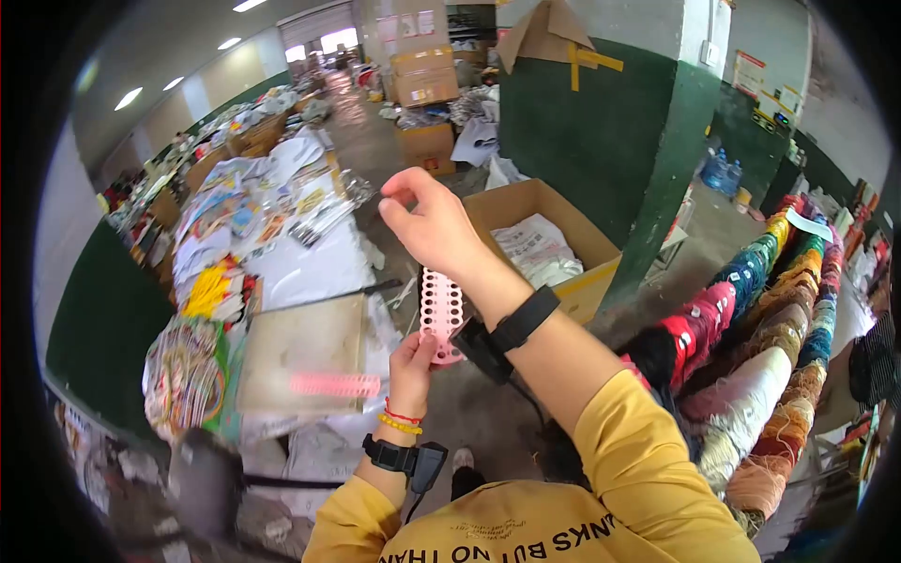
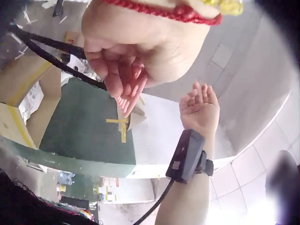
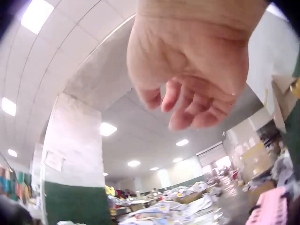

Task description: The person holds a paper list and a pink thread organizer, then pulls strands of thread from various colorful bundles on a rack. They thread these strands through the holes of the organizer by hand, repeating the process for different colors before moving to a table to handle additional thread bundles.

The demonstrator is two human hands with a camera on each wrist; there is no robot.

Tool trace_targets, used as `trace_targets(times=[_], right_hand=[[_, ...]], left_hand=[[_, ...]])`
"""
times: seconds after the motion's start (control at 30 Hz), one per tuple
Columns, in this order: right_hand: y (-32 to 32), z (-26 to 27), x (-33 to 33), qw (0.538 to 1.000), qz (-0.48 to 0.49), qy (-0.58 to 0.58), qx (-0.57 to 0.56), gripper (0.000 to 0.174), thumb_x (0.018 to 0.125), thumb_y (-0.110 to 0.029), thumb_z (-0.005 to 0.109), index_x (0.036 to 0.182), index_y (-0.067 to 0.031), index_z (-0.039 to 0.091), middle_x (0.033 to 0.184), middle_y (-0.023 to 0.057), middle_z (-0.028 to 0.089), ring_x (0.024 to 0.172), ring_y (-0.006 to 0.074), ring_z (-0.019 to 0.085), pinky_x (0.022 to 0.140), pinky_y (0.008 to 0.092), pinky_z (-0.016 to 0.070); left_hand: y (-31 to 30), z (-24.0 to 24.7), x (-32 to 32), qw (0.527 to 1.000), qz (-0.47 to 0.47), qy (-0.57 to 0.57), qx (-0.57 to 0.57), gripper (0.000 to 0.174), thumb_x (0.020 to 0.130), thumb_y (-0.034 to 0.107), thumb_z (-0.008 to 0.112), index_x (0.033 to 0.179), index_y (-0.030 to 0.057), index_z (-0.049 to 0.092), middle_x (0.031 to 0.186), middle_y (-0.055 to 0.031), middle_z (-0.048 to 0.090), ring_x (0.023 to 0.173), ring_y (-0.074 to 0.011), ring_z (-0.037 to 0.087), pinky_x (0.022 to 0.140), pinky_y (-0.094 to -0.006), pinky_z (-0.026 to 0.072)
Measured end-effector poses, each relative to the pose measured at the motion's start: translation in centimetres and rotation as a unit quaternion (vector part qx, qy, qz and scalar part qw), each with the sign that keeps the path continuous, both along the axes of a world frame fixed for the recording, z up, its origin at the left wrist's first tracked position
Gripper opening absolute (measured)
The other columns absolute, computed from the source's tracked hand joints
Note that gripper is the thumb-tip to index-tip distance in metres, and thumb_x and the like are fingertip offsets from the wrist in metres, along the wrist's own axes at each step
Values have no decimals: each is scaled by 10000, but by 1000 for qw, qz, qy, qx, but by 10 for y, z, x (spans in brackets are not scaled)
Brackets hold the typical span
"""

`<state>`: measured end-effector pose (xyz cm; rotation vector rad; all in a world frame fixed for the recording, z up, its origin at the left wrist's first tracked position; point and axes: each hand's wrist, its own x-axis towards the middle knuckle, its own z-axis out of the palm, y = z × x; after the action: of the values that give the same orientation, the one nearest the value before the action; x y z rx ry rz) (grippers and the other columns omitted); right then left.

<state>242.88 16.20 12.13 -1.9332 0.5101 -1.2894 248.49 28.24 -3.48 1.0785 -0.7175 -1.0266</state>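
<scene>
Carton (image 1: 593, 286): far right. Pale board (image 1: 310, 328): left. Left hand (image 1: 410, 371): grips near end of pink perforated strip (image 1: 441, 305), long axis near to far. Right hand (image 1: 432, 225): empty, fingers loosely curled, past its far end. Second pink strip (image 1: 335, 385): left, at board. Wrist device (image 1: 481, 349): right of gripped strip, crowding that side.

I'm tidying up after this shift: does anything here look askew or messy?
Yes: brown cardboard hangs crookedly on the green-and-white wall, with yellow tape crossed over it. Loose strands straggle from the near end of the thread hanks. The pink perforated strip in the left hand shows no obvious damage.
</scene>
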Motion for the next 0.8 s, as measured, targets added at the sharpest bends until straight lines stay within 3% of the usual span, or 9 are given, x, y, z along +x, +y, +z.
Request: trace_targets(times=[0.07,0.17,0.27,0.33,0.43,0.53,0.57,0.7,0.8], right_hand=[[-58,8,4,979,16,175,-101,281,786,-207,612,999,-40,537,777,101,617,675,221,596,633,330,468],[-127,17,-26,890,-20,418,-182,330,771,-260,609,1038,-77,549,850,107,637,811,291,613,720,383,476],[-181,4,-83,849,-64,506,-138,397,728,-223,620,1095,-91,552,933,141,632,882,319,601,759,393,480],[-201,-5,-122,778,-122,610,-88,471,706,-212,637,1153,-108,531,1037,135,605,983,308,567,813,397,456],[-220,-21,-175,716,-180,670,-77,592,667,-186,661,1228,-137,480,1168,109,540,1103,281,496,881,402,411],[-232,-31,-220,707,-226,664,-96,696,626,-157,680,1275,-158,428,1245,89,478,1168,261,434,914,409,367],[-235,-38,-236,715,-257,640,-117,638,636,-83,607,1252,-169,465,1192,91,511,1145,242,460,888,424,383],[-234,-53,-287,680,-370,621,-119,742,584,-82,651,1284,-174,421,1224,114,477,1172,279,432,910,417,354],[-227,-57,-311,647,-435,615,-115,601,655,-143,668,1219,-193,465,1138,90,494,1124,253,453,867,426,387]], left_hand=[[-42,8,14,999,-52,7,14,216,902,167,514,1015,-2,587,913,-32,631,778,-83,580,664,-233,451],[-110,2,37,991,-116,-68,-9,211,907,142,494,995,-28,585,867,-11,607,760,-62,540,679,-215,434],[-169,9,40,971,-222,-92,-15,178,901,112,497,980,-22,583,827,16,581,742,-36,495,668,-194,405],[-208,8,32,951,-298,-80,-17,167,900,105,499,976,-17,584,825,25,579,737,-29,493,660,-193,404],[-261,19,7,920,-389,-51,-18,174,903,104,505,996,-24,578,828,27,575,740,-22,489,664,-193,408],[-318,18,-28,888,-456,-44,-30,195,903,100,506,1032,-32,566,842,28,575,743,-24,489,675,-198,412],[-333,23,-42,877,-476,-54,-35,197,903,98,505,1038,-32,565,845,29,575,743,-24,488,675,-199,411],[-380,34,-90,815,-576,-59,-28,221,902,107,496,1067,-30,554,892,6,595,779,-38,522,704,-203,428],[-411,38,-121,772,-635,-43,-4,224,891,107,502,1059,-31,558,908,-14,602,784,-57,547,705,-208,443]])
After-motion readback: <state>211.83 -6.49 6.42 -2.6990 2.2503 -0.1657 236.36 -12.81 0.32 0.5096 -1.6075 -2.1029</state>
